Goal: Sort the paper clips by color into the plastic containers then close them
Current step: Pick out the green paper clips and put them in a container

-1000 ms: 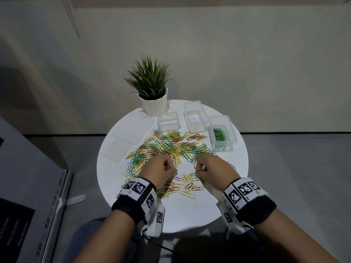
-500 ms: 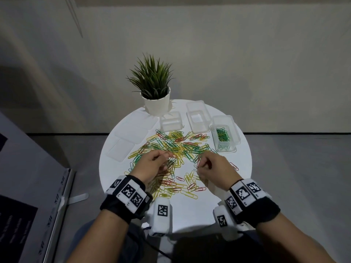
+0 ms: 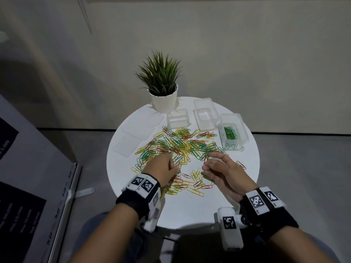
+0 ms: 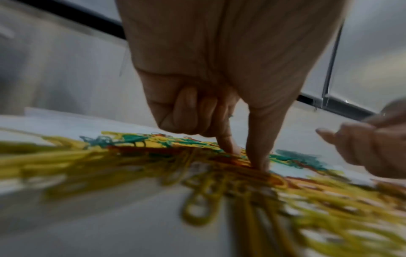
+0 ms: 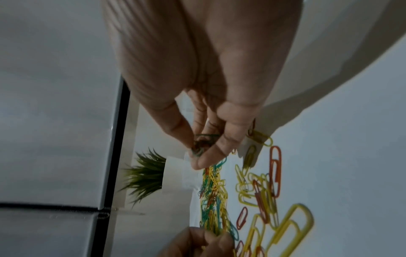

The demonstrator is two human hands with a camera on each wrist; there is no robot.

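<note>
A loose pile of green, yellow and red paper clips (image 3: pixel 182 147) covers the middle of the round white table (image 3: pixel 247 175). Three clear open containers stand behind it: a small left one (image 3: pixel 178 119), a middle one (image 3: pixel 205 114), and a right one (image 3: pixel 232 132) with green clips inside. My left hand (image 3: pixel 173 166) is down on the pile; its thumb and forefinger (image 4: pixel 243 156) pinch at a clip, and the other fingers are curled in. My right hand (image 3: pixel 207 161) is raised just above the table, turned on its side, and pinches a few green clips (image 5: pixel 202 146).
Flat clear lids (image 3: pixel 129 147) lie at the table's left side. A potted green plant (image 3: pixel 163 88) stands at the back, beside the small container. A stray red clip (image 3: pixel 241 165) lies right of my right hand. The floor drops away all round the table.
My right hand has lifted off the pile and rolled onto its side with green clips in its fingers. My left hand has stayed low on the pile, picking at clips.
</note>
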